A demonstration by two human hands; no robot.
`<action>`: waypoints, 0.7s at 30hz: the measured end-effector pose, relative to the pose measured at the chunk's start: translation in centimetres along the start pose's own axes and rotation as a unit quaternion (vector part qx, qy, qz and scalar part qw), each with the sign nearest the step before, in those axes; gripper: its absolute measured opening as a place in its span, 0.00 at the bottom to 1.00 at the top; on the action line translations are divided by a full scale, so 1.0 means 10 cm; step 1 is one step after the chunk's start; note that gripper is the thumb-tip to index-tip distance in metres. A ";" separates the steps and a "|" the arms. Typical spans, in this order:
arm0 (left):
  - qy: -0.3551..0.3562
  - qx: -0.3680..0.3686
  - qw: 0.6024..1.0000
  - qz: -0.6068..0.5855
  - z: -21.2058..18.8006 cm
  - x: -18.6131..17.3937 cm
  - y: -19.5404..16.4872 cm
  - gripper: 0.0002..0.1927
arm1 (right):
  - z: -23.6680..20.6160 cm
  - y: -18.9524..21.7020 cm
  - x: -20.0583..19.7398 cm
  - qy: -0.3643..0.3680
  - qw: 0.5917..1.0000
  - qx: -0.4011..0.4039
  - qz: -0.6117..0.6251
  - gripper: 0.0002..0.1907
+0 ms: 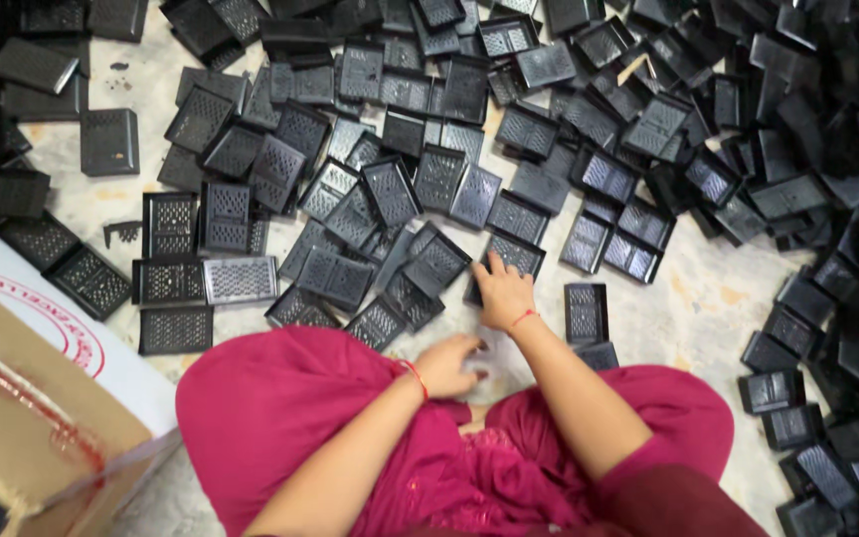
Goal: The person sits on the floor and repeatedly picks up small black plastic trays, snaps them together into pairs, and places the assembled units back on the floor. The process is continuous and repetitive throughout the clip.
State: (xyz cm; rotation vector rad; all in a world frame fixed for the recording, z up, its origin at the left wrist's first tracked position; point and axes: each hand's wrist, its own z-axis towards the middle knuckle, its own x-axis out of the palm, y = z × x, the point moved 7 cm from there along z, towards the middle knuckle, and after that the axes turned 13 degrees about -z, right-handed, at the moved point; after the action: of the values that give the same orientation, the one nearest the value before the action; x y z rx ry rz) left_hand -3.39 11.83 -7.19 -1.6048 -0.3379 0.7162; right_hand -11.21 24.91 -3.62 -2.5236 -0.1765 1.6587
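Your right hand (502, 293) lies palm down with the fingers spread flat, the fingertips touching the near edge of a black grille plate (515, 253) at the front of the spread; it grips nothing. Your left hand (448, 364) rests lower, just beside the right wrist, with the fingers curled toward the floor; whether it holds anything cannot be told from this view. Each wrist carries a thin red thread (523, 317).

Black rectangular plates with perforated faces cover the pale stone floor (710, 298) ahead of you, some lying flat in rough rows, others tilted and overlapping. To the right they rise into a dense heap (807, 129). One plate (585, 312) lies alone just right of your right hand, with a second, smaller-looking piece (600, 354) below it, close to your right forearm. On the left, several plates sit flat side by side, among them a lighter grey one (240, 279).

Your knees, draped in magenta cloth (280, 398), fill the lower centre. A cardboard box (37, 398) with a white flap and red printing stands at the lower left, near your left knee and well apart from both hands.
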 end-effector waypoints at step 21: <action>0.338 -0.221 0.895 -0.189 -0.10 1.05 0.57 0.30 | -0.32 -0.44 -0.90 0.130 0.135 -0.275 0.943 0.45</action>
State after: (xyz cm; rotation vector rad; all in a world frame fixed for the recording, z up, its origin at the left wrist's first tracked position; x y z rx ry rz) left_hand 4.18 16.27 -15.33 -2.0241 -0.2924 -0.2588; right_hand -11.98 27.67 6.52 0.5599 -1.3981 -0.0100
